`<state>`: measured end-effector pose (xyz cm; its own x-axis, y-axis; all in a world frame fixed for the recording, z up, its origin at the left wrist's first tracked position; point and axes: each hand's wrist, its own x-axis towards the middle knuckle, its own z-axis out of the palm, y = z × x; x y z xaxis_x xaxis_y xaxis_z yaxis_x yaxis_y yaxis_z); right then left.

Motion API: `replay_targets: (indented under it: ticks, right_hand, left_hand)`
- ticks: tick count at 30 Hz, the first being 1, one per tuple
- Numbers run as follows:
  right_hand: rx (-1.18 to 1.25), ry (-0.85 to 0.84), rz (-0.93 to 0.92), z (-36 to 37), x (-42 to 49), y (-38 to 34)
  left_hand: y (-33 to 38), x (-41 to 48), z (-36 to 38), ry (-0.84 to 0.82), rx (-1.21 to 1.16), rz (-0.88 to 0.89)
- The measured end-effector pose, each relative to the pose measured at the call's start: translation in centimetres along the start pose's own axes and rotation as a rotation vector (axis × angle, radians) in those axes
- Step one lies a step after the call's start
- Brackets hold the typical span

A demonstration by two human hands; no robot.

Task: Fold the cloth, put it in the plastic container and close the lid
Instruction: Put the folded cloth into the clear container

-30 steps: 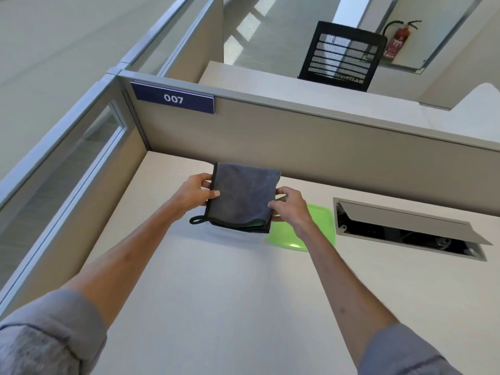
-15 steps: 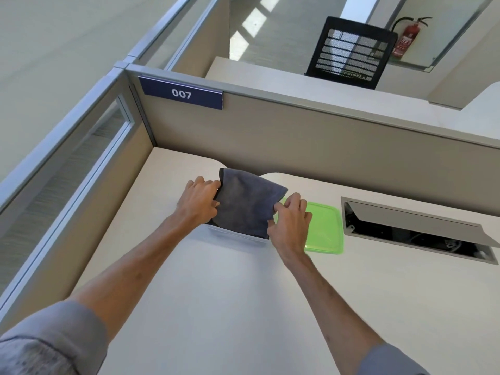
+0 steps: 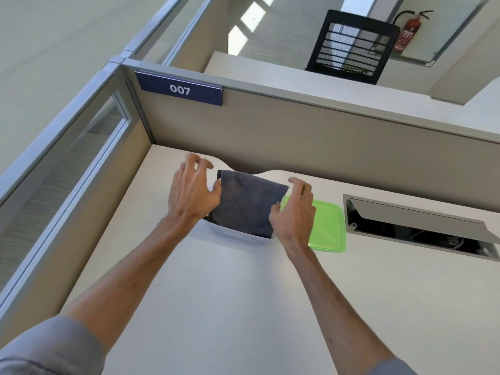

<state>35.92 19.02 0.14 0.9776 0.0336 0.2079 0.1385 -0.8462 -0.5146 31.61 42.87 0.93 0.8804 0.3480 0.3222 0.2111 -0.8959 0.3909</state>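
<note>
Both hands have let go since a moment ago: the left hand [image 3: 190, 194] and right hand [image 3: 295, 215] hover, each grip apart. The cloth [image 3: 247, 203] sits folded in the container [image 3: 238, 235] near the tabletop's [image 3: 230, 307] far edge, the lid [image 3: 328, 226] just right of it.

The scene is bright and evenly lit, with soft daylight. Sunlit patches lie on the floor [image 3: 244, 21] beyond the partition [image 3: 297, 136], so light comes from the far side. The pale tabletop [image 3: 243, 307] shows only faint, soft-edged shadows under the forearms. The wide lens bends straight edges, and the partition rails lean and curve toward the borders. The left hand [image 3: 193, 192] has slightly smeared fingertips; the sleeves at the bottom corners look soft.
</note>
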Motion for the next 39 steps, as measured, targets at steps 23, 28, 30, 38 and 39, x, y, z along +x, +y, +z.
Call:
replay_targets:
  ticks: [23,28,30,38,39]
  right_hand:
    - [-0.18,-0.152,-0.285,2.6,1.2,1.1]
    - [-0.133,-0.194,-0.21,2.7,1.2,1.5]
    - [-0.158,-0.203,-0.197,2.7,1.5,1.6]
    - [-0.397,-0.246,-0.23,2.5,3.1,1.0]
    - [-0.388,-0.241,-0.231,2.5,3.2,1.0]
  left_hand:
    - [0.6,-0.4,3.8,-0.099,0.108,0.348]
    - [-0.1,-0.8,3.1,-0.065,-0.167,0.103]
    - [-0.7,-0.9,3.0,-0.078,-0.251,-0.03]
    - [-1.5,0.4,2.3,-0.234,-0.109,0.017]
    - [-1.4,0.6,2.3,-0.235,-0.094,0.023]
